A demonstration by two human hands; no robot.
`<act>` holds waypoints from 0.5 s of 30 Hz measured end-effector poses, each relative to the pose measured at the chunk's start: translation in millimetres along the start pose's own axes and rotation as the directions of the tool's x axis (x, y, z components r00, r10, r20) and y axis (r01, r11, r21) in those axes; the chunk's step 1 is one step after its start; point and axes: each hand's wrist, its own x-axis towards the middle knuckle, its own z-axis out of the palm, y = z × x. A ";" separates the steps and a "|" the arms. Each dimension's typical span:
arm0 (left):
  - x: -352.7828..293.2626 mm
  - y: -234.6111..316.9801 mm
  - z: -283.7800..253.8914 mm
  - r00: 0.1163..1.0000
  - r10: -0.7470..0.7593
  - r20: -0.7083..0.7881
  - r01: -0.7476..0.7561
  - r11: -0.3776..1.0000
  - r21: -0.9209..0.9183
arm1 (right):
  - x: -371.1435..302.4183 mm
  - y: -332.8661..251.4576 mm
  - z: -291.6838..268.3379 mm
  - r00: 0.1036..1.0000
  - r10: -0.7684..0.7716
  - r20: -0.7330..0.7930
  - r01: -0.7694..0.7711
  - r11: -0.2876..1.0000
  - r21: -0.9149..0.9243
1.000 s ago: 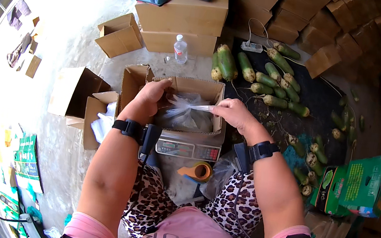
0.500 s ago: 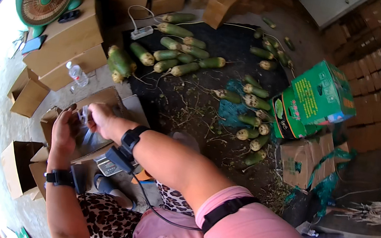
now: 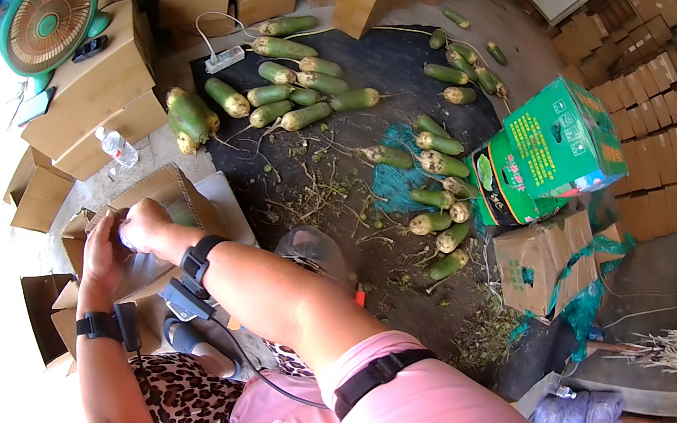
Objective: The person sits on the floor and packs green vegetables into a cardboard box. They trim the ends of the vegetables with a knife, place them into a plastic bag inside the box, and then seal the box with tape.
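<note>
My right hand [image 3: 145, 225] is curled closed above an open cardboard box [image 3: 172, 187]. Close against it is my left hand [image 3: 104, 250], its fingers bent upward beside the box's near-left side. A small dark thing shows between the two hands; its kind is hidden by the fingers. Inside the box, clear plastic and something greenish show in part. Long green radishes [image 3: 270, 94] with pale, dirty ends lie in rows on a black sheet [image 3: 339, 154] beyond the box. Part of a scale [image 3: 180, 303] shows under my right forearm.
Small open cartons [image 3: 48, 197] stand left of the box. A green fan [image 3: 48, 22] sits on a large carton with a plastic bottle [image 3: 117, 147] before it. Right of the radishes stand a green printed box [image 3: 558, 140] and a torn carton [image 3: 524, 268]. Stacked cartons line the back.
The view has shifted, so the radishes and boxes sit further left. My right hand has moved down and in against my left; the clear plastic it held before is now hidden.
</note>
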 end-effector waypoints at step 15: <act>35.3 -55.7 -21.0 1.000 -0.026 0.005 -0.005 -0.001 1.000 | -15.0 -33.0 -74.8 0.992 0.123 0.025 -0.045 0.538 -0.842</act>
